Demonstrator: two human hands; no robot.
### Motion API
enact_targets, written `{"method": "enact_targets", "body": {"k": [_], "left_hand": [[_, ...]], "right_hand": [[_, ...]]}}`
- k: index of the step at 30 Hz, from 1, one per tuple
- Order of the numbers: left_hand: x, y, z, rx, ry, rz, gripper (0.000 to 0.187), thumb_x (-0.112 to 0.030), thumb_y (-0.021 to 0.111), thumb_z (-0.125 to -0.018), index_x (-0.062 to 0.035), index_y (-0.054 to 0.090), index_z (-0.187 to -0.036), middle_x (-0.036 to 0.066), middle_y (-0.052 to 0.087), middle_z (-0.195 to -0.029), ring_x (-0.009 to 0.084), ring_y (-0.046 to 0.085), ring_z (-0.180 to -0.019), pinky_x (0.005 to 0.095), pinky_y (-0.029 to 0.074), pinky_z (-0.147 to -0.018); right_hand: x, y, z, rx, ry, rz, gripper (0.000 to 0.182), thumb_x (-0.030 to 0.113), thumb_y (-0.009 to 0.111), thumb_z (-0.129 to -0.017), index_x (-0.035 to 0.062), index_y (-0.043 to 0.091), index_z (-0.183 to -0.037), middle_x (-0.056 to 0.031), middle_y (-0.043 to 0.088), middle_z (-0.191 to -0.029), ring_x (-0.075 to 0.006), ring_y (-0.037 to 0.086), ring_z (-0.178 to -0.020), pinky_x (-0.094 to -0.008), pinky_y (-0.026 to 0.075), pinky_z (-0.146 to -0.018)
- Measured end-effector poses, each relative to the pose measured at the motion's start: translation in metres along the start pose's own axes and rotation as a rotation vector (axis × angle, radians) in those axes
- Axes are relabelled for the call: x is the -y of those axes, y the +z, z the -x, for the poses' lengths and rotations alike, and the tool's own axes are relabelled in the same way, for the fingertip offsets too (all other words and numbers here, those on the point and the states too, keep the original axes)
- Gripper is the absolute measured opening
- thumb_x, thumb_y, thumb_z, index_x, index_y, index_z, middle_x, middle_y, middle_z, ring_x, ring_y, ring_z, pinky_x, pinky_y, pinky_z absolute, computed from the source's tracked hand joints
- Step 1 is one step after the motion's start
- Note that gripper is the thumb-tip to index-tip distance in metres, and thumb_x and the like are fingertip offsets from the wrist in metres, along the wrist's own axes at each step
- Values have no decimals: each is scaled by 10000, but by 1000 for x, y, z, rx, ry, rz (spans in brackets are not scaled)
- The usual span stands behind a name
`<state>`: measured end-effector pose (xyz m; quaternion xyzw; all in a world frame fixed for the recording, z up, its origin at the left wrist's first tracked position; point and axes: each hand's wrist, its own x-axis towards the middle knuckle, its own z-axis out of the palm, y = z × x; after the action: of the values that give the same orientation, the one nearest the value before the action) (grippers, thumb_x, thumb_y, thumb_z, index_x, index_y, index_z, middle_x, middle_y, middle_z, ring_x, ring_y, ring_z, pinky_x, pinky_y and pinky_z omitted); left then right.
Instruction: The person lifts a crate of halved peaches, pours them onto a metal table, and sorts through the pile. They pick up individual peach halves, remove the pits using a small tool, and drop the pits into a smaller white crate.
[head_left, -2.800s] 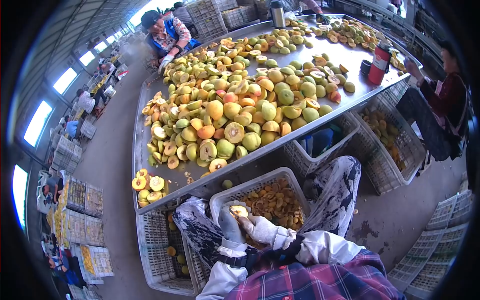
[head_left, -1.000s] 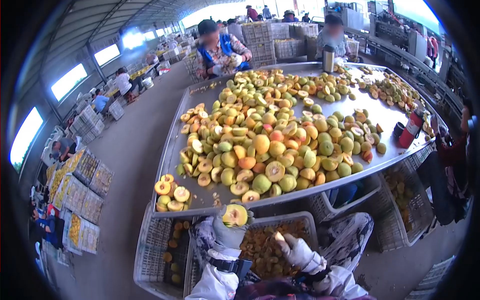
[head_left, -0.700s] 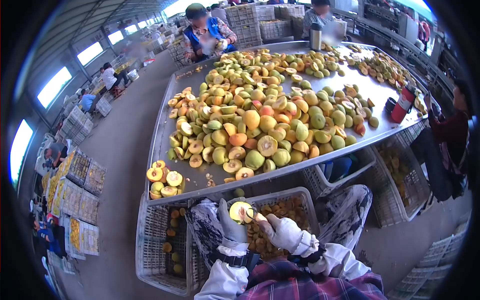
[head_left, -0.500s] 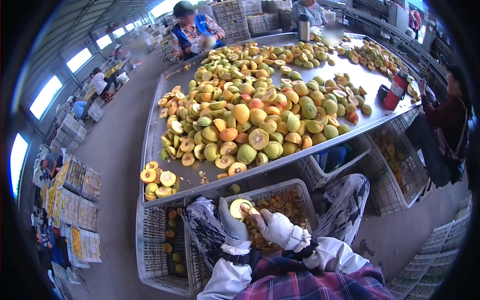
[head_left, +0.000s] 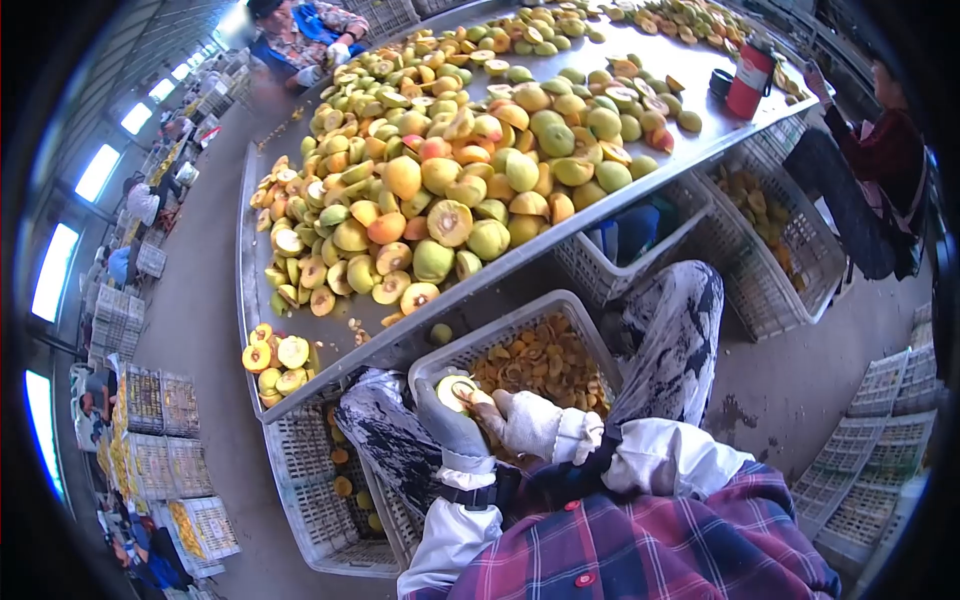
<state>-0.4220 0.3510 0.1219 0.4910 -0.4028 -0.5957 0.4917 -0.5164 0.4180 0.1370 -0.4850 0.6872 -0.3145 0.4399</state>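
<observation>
My left hand (head_left: 447, 422), in a grey glove, is wrapped round a halved peach (head_left: 456, 390) with its pale cut face up. My right hand (head_left: 532, 424), in a whitish glove, is closed with its stained fingertips right at the cut face. Whatever those fingers pinch, I cannot tell. Both hands are over a crate (head_left: 490, 331) between my knees, which holds many orange-brown fruit scraps (head_left: 545, 355). Ahead, a large pile of whole and halved peaches (head_left: 430, 190) covers much of a metal table (head_left: 690, 85).
A few peach halves (head_left: 280, 360) sit at the table's near left corner. Another crate (head_left: 310, 510) with some fruit stands by my left leg; more crates (head_left: 790, 250) stand right. A red flask (head_left: 750, 80) is on the table. Co-workers sit at far left (head_left: 300, 40) and right (head_left: 880, 170).
The view has tilted down and shifted, so table and crates appear higher and further left. My hands stay together on the peach half, with the right fingers still at its cut face.
</observation>
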Motion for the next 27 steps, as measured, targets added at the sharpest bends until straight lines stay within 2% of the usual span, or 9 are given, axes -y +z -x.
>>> {"method": "enact_targets", "body": {"k": [4,9,14,17,20,22,23,25,27], "left_hand": [[1,4,4,-29,-156,61,421,-315,277,-908,-5,546,-818,90,560,-726,193,555,-651,286,464,-630],[7,6,8,1,40,-160,375,-311,316,-900,-10,524,-818,104,559,-741,183,557,-696,275,466,-633],[-7,14,15,65,-36,-122,394,-326,308,-904,-4,522,-832,112,570,-722,185,554,-671,290,458,-692],[-13,12,14,193,-27,-251,452,-357,265,-922,0,525,-824,115,576,-705,191,557,-646,299,454,-711],[-21,12,8,352,-98,-171,470,-338,239,-936,5,529,-797,112,590,-702,191,566,-639,285,465,-662],[-24,9,0,671,437,-602,458,-288,235,-946,10,533,-768,116,601,-699,185,574,-631,281,468,-640],[-37,19,4,654,124,-409,421,-244,272,-944,7,533,-730,111,606,-682,177,578,-616,285,468,-650],[-32,19,-5,629,209,-465,430,-281,279,-941,6,531,-744,110,594,-674,178,573,-603,281,474,-631],[-19,19,-12,465,172,-398,487,-320,273,-933,10,557,-716,109,584,-647,179,570,-576,286,486,-603]], "right_hand": [[-13,-1,2,11,-46,-46,410,407,423,-894,25,531,-791,-216,581,-652,-392,578,-641,-444,441,-557],[-21,-3,4,58,-58,-91,403,406,433,-892,21,524,-819,-207,579,-653,-381,575,-643,-435,433,-559],[-24,-9,8,116,-42,-149,396,402,444,-888,20,525,-820,-214,581,-669,-386,571,-649,-427,434,-560],[-35,-9,8,111,-85,-156,424,417,434,-891,14,529,-799,-173,588,-639,-334,579,-598,-411,437,-550],[-41,-25,8,424,41,-493,512,493,355,-895,39,589,-882,-39,528,-586,-140,498,-504,-293,421,-501],[-32,-51,12,630,148,-551,511,495,352,-895,47,591,-833,-18,498,-558,-125,459,-470,-267,373,-433],[-32,-48,12,637,144,-544,511,495,352,-895,47,591,-833,-18,498,-558,-125,459,-470,-267,373,-433],[-37,-33,11,400,-54,-624,520,501,357,-892,52,566,-735,-9,470,-525,-109,421,-442,-269,332,-389],[-26,-3,13,156,19,-717,523,500,362,-892,61,526,-661,2,432,-480,-93,376,-375,-263,283,-342]]}}
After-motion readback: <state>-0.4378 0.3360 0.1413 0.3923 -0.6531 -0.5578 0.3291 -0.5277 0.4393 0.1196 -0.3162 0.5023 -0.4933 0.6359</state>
